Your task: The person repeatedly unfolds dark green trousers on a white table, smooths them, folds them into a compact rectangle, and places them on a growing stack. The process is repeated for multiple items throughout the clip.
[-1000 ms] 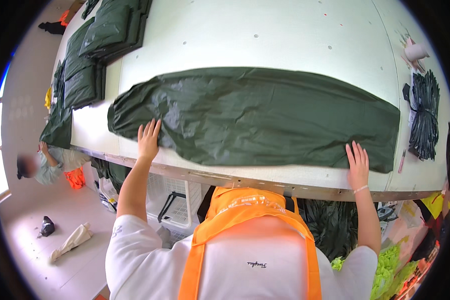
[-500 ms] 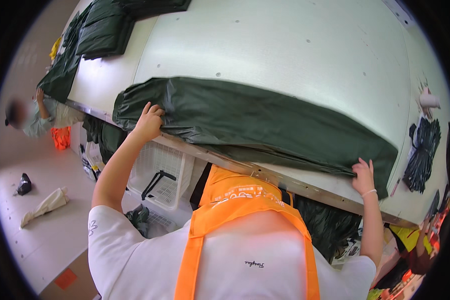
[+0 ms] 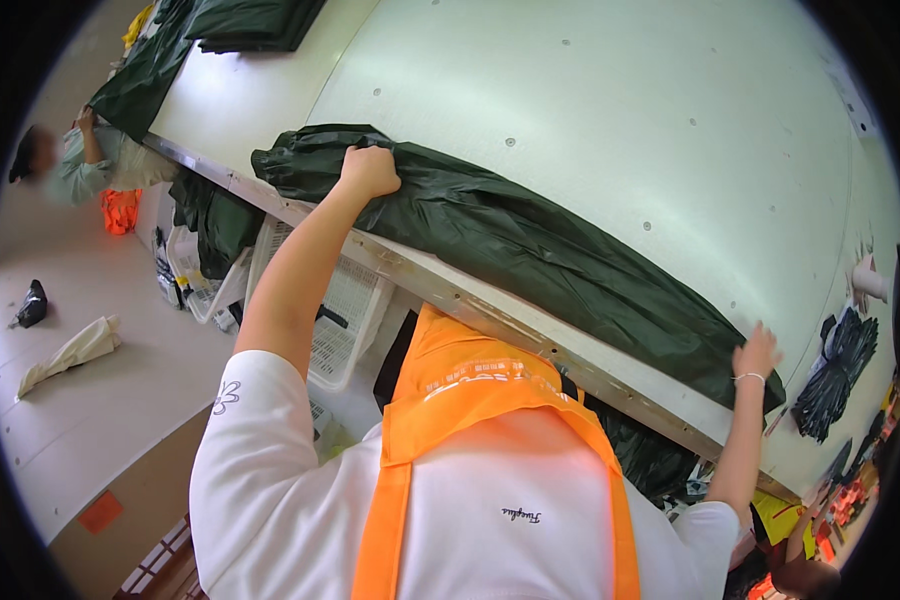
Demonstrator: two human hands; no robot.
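Observation:
A long dark green folded fabric piece (image 3: 530, 240) lies along the near edge of a wide white table (image 3: 590, 100). My left hand (image 3: 368, 170) is closed on the fabric near its left end, bunching it. At the fabric's right end my right hand (image 3: 756, 352) grips the edge, a thin bracelet on the wrist. I wear a white shirt and an orange vest (image 3: 490, 420).
More dark green pieces (image 3: 250, 22) are stacked at the table's far left. A second person (image 3: 80, 165) in a pale green top stands by the table's left end. White wire baskets (image 3: 340, 310) sit under the table. A black bundle (image 3: 840, 365) lies at the right.
My hands went from lying flat on the spread fabric to gripping its two ends. The fabric is now narrower and bunched. The view has tilted, my head leaning further left.

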